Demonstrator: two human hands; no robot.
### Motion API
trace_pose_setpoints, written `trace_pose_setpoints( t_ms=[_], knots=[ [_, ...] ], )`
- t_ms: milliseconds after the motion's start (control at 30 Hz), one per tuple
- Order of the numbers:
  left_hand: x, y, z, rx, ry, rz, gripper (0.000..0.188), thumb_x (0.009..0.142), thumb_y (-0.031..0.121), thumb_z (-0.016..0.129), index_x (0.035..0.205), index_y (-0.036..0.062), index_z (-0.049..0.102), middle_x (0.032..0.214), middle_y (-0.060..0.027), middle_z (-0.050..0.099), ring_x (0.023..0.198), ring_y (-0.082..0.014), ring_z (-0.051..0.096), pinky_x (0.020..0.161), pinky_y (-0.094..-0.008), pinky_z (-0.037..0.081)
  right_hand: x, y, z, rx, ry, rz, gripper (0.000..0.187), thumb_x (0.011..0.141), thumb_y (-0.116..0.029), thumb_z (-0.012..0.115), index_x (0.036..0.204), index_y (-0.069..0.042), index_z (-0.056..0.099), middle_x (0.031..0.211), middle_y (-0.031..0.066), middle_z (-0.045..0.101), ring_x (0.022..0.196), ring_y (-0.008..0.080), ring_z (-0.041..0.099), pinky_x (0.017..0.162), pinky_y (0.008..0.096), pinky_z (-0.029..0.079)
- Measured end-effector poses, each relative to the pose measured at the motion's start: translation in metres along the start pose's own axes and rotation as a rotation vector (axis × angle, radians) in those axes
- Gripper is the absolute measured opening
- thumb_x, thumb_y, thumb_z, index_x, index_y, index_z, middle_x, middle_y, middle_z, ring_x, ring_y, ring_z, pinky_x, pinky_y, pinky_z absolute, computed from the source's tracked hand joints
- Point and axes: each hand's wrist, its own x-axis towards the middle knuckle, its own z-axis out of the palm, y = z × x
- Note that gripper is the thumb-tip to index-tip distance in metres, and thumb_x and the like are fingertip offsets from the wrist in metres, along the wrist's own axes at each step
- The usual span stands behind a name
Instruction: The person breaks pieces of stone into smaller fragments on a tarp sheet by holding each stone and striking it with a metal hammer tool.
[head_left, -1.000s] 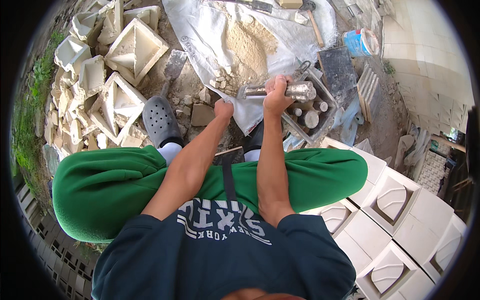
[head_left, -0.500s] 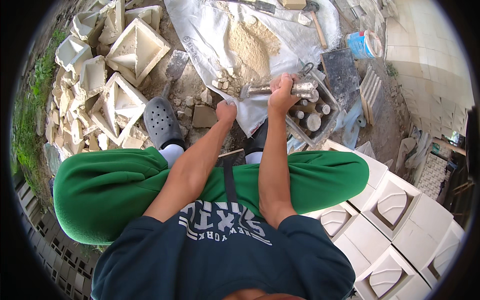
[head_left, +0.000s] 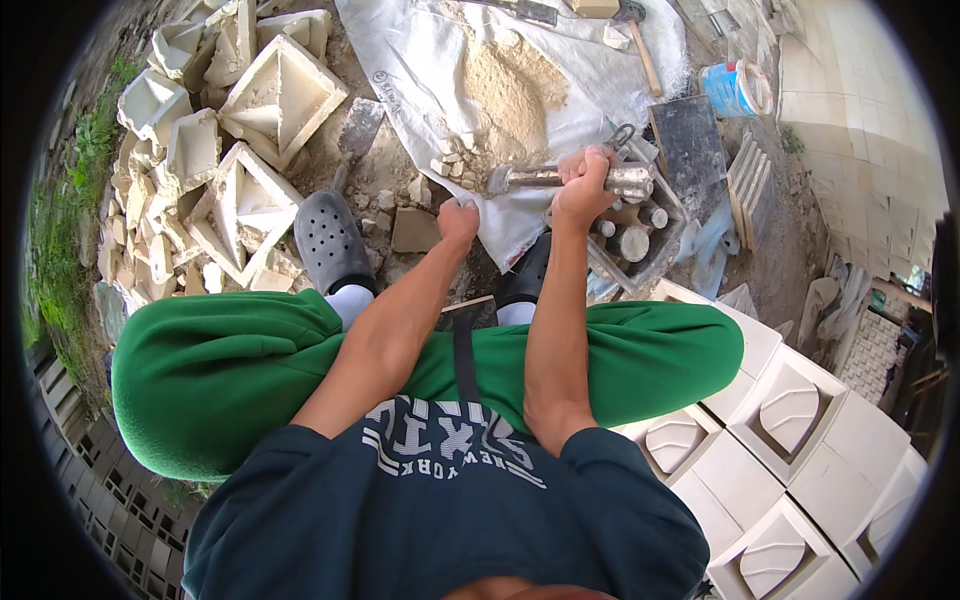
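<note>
Our left hand (head_left: 458, 219) was clamped on the white sheet (head_left: 428, 90)'s edge; our right hand (head_left: 584, 190) gripped the scraper-like tool (head_left: 530, 178) above the sheet, butt over the grey crate (head_left: 611, 270); we judged a taut edge and steady wrist best.

The right hand (head_left: 584, 190) has moved slightly rightward, farther from the left hand (head_left: 458, 218).

Left hand (head_left: 458, 219) fisted; right hand (head_left: 584, 188) clenched.
</note>
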Motion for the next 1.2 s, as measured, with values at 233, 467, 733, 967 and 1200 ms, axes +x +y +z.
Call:
trace_pose_setpoints(
  t_ms=[233,467,733,967,1200],
  knots=[
    [0.006,-0.003,-0.001,0.006,-0.017,0.009,0.028,0.080,0.021,0.057,0.097,0.0008,0.064,0.095,-0.0201,0.064,0.091,-0.0343,0.061,0.081,-0.0409,0.046,-0.008,-0.044,-0.004,0.076,-0.050,-0.019,0.026,0.077,-0.009,0.049,0.057,-0.011,0.033,0.049,-0.0037,0.032,0.041,0.0069,0.030,0.039,0.0217,0.023],
    [0.015,-0.004,0.007,0.058,0.072,0.060,0.028,0.079,0.021,0.058,0.086,-0.0054,0.062,0.083,-0.0216,0.064,0.078,-0.0303,0.063,0.070,-0.0398,0.046,-0.006,-0.011,-0.012,0.028,-0.025,0.013,0.021,0.078,-0.007,0.049,0.061,-0.008,0.037,0.052,-0.0029,0.034,0.043,0.0070,0.033,0.040,0.0230,0.026],
    [0.010,-0.005,0.008,-0.025,-0.046,0.049,0.029,0.082,0.020,0.056,0.087,-0.0075,0.062,0.085,-0.0197,0.064,0.079,-0.0284,0.062,0.071,-0.0383,0.045,-0.017,0.004,-0.017,-0.002,-0.065,0.044,0.019,0.080,-0.003,0.051,0.065,-0.007,0.039,0.056,-0.0040,0.037,0.047,0.0050,0.035,0.042,0.0219,0.027],
    [0.014,-0.010,0.002,0.031,-0.035,0.011,0.029,0.080,0.021,0.058,0.097,-0.0026,0.063,0.095,-0.0213,0.064,0.091,-0.0348,0.061,0.079,-0.0406,0.045,-0.005,-0.038,-0.015,0.186,-0.017,-0.003,0.023,0.078,-0.006,0.052,0.062,-0.010,0.035,0.054,-0.0035,0.035,0.044,0.0051,0.030,0.040,0.0221,0.023],
    [0.014,-0.005,0.008,-0.009,-0.001,0.125,0.029,0.081,0.021,0.058,0.081,-0.0076,0.062,0.073,-0.0186,0.063,0.066,-0.0250,0.061,0.061,-0.0378,0.046,-0.013,-0.003,0.002,0.027,0.029,0.012,0.030,0.077,-0.003,0.050,0.057,-0.012,0.030,0.049,-0.0053,0.029,0.040,0.0055,0.024,0.040,0.0228,0.022]
  ],
)
